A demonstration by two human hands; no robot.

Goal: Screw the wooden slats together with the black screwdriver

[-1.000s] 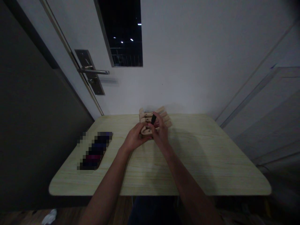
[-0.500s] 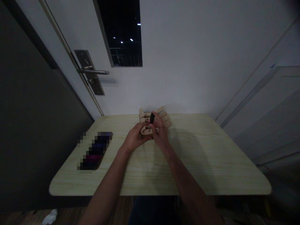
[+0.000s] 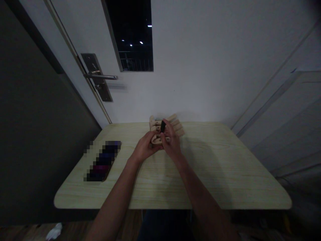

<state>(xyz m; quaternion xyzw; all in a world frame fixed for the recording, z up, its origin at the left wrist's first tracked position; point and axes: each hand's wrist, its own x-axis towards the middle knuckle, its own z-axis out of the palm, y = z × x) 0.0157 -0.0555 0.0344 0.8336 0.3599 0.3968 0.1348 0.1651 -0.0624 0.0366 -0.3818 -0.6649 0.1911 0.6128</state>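
A door handle (image 3: 101, 77) near a window (image 3: 132, 33); pixelated object (image 3: 103, 160), perhaps a phone.

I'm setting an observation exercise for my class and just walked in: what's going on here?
A person at a table works with both bare hands. The left hand grips the near left part of a wooden object, while the right hand pinches a small black thing over it. A dark, pixelated item lies on the table to the left.

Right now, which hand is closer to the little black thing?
Right. The right hand pinches the black thing; the left hand is to its left and nearer the person, holding a rounded wooden part.
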